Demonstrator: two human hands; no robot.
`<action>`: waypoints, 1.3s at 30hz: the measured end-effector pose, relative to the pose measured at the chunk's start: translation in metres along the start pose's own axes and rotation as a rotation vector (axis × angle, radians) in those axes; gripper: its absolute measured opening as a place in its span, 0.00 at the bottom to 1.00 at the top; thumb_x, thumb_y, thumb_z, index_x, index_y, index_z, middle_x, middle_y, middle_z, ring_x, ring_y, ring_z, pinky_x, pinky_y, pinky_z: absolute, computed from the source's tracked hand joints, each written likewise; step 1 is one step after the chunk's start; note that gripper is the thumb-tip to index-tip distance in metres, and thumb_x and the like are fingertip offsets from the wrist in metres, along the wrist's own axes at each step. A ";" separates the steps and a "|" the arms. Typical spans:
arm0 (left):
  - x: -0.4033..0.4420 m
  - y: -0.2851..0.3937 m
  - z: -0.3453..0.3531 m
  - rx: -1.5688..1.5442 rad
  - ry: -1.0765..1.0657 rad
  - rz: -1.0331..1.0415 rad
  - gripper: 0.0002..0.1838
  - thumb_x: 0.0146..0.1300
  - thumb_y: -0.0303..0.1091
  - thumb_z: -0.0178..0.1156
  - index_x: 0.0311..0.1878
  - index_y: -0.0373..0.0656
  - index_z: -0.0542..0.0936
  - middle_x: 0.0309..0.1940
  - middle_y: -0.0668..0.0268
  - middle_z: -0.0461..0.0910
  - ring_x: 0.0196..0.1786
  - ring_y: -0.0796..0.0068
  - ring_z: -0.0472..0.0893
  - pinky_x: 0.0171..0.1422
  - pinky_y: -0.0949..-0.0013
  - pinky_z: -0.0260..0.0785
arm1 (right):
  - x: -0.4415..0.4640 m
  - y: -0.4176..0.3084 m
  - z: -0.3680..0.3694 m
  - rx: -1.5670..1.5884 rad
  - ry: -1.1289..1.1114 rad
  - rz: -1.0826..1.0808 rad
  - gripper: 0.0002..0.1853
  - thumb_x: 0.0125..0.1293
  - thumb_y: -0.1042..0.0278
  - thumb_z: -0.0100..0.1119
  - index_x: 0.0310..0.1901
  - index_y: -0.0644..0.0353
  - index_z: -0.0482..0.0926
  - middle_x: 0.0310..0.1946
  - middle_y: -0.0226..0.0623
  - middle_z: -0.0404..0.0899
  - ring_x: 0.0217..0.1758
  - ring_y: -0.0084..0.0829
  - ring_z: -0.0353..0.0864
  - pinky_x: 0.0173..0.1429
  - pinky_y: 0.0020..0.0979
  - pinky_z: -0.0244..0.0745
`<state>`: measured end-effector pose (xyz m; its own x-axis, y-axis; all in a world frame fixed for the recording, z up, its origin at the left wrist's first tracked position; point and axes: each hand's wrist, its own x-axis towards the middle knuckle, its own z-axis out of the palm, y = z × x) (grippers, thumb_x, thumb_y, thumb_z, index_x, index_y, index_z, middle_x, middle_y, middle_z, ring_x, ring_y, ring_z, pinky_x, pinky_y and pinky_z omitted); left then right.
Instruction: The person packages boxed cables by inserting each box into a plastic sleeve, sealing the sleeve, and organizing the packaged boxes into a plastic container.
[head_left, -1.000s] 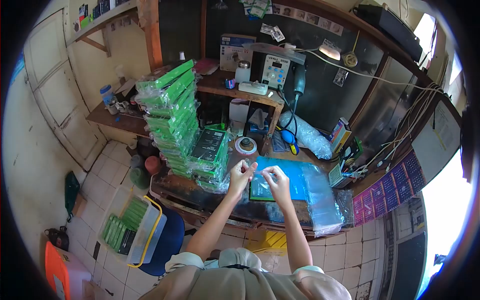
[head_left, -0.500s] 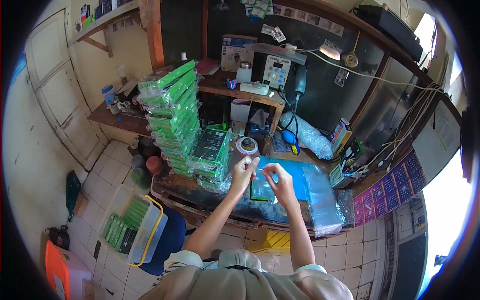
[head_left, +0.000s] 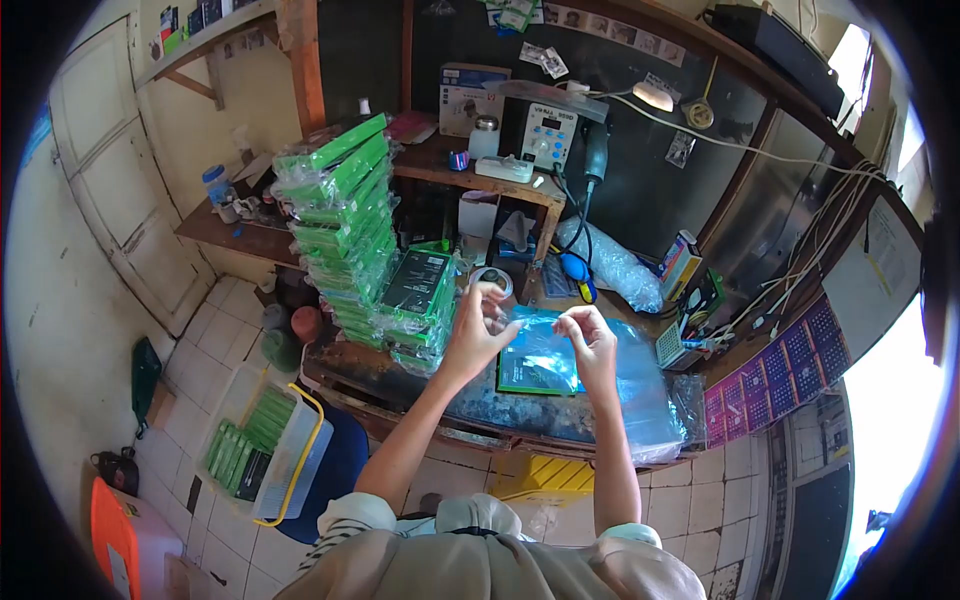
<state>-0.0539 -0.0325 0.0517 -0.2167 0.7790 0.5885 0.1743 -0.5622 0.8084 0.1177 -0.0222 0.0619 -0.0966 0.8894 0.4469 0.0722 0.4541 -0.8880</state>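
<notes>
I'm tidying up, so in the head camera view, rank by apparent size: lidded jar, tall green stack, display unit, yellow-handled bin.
Largest to smallest, as they look:
Tall green stack
Yellow-handled bin
Display unit
Lidded jar

"YIHUA 959D" on hot-air stn (head_left: 547, 138)

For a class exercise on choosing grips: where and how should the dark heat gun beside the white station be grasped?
Probably around the middle of the heat gun, coming from the front: its thick body is upright, the station flanks one side, and the cable leaves below.
</notes>
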 end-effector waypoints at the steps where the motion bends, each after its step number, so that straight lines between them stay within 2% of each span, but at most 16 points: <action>1: 0.008 0.007 -0.003 0.001 0.005 0.000 0.15 0.51 0.25 0.64 0.39 0.38 0.69 0.25 0.70 0.72 0.27 0.80 0.73 0.34 0.77 0.69 | 0.002 -0.004 -0.001 -0.058 -0.022 -0.026 0.04 0.62 0.74 0.54 0.33 0.66 0.74 0.26 0.32 0.78 0.32 0.18 0.75 0.39 0.21 0.70; 3: 0.020 0.018 -0.011 0.102 -0.199 -0.010 0.09 0.52 0.26 0.64 0.33 0.37 0.73 0.23 0.68 0.73 0.26 0.80 0.75 0.31 0.76 0.69 | 0.004 -0.015 -0.002 -0.113 -0.072 -0.008 0.04 0.61 0.75 0.54 0.35 0.65 0.74 0.32 0.36 0.78 0.35 0.23 0.76 0.41 0.24 0.71; 4: 0.024 0.029 -0.011 0.166 -0.178 -0.012 0.08 0.52 0.26 0.64 0.27 0.37 0.73 0.21 0.66 0.74 0.24 0.78 0.76 0.29 0.75 0.68 | 0.004 -0.022 -0.001 -0.281 -0.021 -0.166 0.05 0.59 0.76 0.55 0.37 0.64 0.74 0.36 0.38 0.77 0.39 0.28 0.76 0.44 0.26 0.70; 6: 0.028 0.035 -0.013 0.257 -0.170 0.006 0.08 0.52 0.26 0.64 0.27 0.37 0.72 0.22 0.65 0.74 0.24 0.77 0.76 0.29 0.74 0.68 | 0.003 -0.039 0.000 -0.522 0.071 -0.496 0.13 0.54 0.76 0.60 0.42 0.59 0.74 0.46 0.38 0.74 0.50 0.38 0.69 0.55 0.35 0.63; 9: 0.030 0.049 -0.016 0.348 -0.161 0.013 0.09 0.50 0.26 0.64 0.26 0.38 0.72 0.22 0.63 0.74 0.24 0.73 0.76 0.30 0.72 0.68 | -0.005 -0.073 -0.006 -0.713 -0.156 -0.686 0.17 0.50 0.68 0.65 0.44 0.56 0.75 0.43 0.31 0.75 0.52 0.35 0.68 0.59 0.38 0.57; 11: 0.029 0.054 -0.017 0.407 -0.144 0.002 0.08 0.49 0.27 0.65 0.26 0.38 0.73 0.19 0.65 0.75 0.23 0.78 0.75 0.29 0.75 0.68 | -0.006 -0.079 -0.007 -0.759 -0.212 -0.675 0.22 0.46 0.61 0.67 0.45 0.52 0.75 0.42 0.26 0.75 0.52 0.33 0.67 0.60 0.41 0.54; 13: 0.030 0.060 -0.021 0.397 -0.172 -0.019 0.08 0.49 0.25 0.64 0.27 0.38 0.73 0.21 0.64 0.75 0.24 0.76 0.75 0.30 0.74 0.68 | -0.004 -0.079 -0.009 -0.990 -0.278 -0.781 0.20 0.45 0.59 0.67 0.42 0.51 0.76 0.41 0.25 0.75 0.51 0.32 0.67 0.61 0.43 0.54; 15: 0.032 0.064 -0.026 0.440 -0.157 0.110 0.08 0.47 0.23 0.63 0.28 0.38 0.73 0.25 0.64 0.73 0.27 0.74 0.75 0.31 0.73 0.68 | 0.005 -0.069 -0.016 -1.018 -0.239 -0.822 0.11 0.47 0.62 0.65 0.32 0.52 0.78 0.33 0.23 0.75 0.47 0.31 0.67 0.60 0.43 0.55; 21: 0.039 0.087 -0.044 0.485 -0.342 0.084 0.10 0.48 0.22 0.63 0.33 0.42 0.73 0.32 0.66 0.70 0.34 0.74 0.73 0.34 0.71 0.66 | 0.014 -0.083 -0.021 -0.911 -0.199 -0.797 0.06 0.47 0.66 0.65 0.27 0.53 0.78 0.27 0.25 0.75 0.43 0.30 0.68 0.56 0.40 0.57; 23: 0.040 0.104 -0.047 0.352 -0.490 0.137 0.12 0.48 0.26 0.65 0.37 0.46 0.75 0.35 0.67 0.69 0.37 0.76 0.71 0.36 0.71 0.65 | 0.017 -0.081 -0.022 -0.819 -0.256 -0.727 0.06 0.47 0.68 0.65 0.27 0.55 0.78 0.27 0.26 0.75 0.44 0.32 0.68 0.55 0.36 0.58; 24: 0.039 0.108 -0.048 0.315 -0.518 0.120 0.16 0.48 0.34 0.67 0.42 0.52 0.77 0.41 0.69 0.70 0.43 0.74 0.70 0.44 0.70 0.65 | 0.017 -0.082 -0.023 -0.782 -0.284 -0.713 0.06 0.47 0.70 0.65 0.28 0.55 0.78 0.27 0.26 0.75 0.44 0.33 0.68 0.55 0.36 0.59; 25: 0.039 0.109 -0.047 0.321 -0.515 0.122 0.16 0.48 0.34 0.67 0.42 0.52 0.77 0.41 0.69 0.70 0.43 0.74 0.70 0.44 0.70 0.65 | 0.017 -0.082 -0.023 -0.777 -0.283 -0.719 0.06 0.47 0.70 0.65 0.28 0.55 0.78 0.27 0.26 0.75 0.44 0.33 0.68 0.55 0.36 0.59; 27: 0.036 0.111 -0.044 0.591 -0.467 0.611 0.19 0.47 0.40 0.67 0.44 0.54 0.78 0.48 0.73 0.70 0.48 0.70 0.69 0.56 0.66 0.60 | 0.017 -0.080 -0.025 -0.734 -0.324 -0.690 0.06 0.47 0.70 0.65 0.29 0.55 0.78 0.28 0.26 0.75 0.45 0.33 0.68 0.56 0.36 0.59; 28: 0.033 0.113 -0.041 0.664 -0.455 0.610 0.18 0.47 0.44 0.66 0.43 0.59 0.78 0.49 0.78 0.72 0.53 0.71 0.69 0.62 0.57 0.52 | 0.017 -0.079 -0.025 -0.728 -0.331 -0.691 0.06 0.47 0.70 0.65 0.29 0.55 0.78 0.28 0.26 0.75 0.45 0.33 0.68 0.56 0.36 0.59; 33: 0.031 0.104 -0.029 0.805 -0.416 0.649 0.18 0.46 0.43 0.66 0.43 0.56 0.78 0.38 0.80 0.77 0.52 0.76 0.69 0.61 0.60 0.52 | 0.020 -0.067 -0.032 -0.685 -0.372 -0.709 0.06 0.49 0.70 0.63 0.30 0.54 0.79 0.31 0.26 0.74 0.45 0.33 0.67 0.57 0.39 0.57; 39: 0.017 0.102 -0.020 0.927 -0.448 0.634 0.10 0.45 0.42 0.67 0.31 0.53 0.80 0.31 0.81 0.77 0.45 0.76 0.71 0.56 0.63 0.55 | 0.018 -0.055 -0.052 -0.591 -0.375 -0.661 0.06 0.49 0.71 0.63 0.31 0.54 0.78 0.30 0.26 0.75 0.45 0.33 0.67 0.57 0.38 0.56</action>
<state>-0.0593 -0.0826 0.1441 0.4767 0.5674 0.6714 0.7916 -0.6092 -0.0472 0.1634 -0.0286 0.1241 -0.6006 0.4160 0.6828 0.3684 0.9019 -0.2255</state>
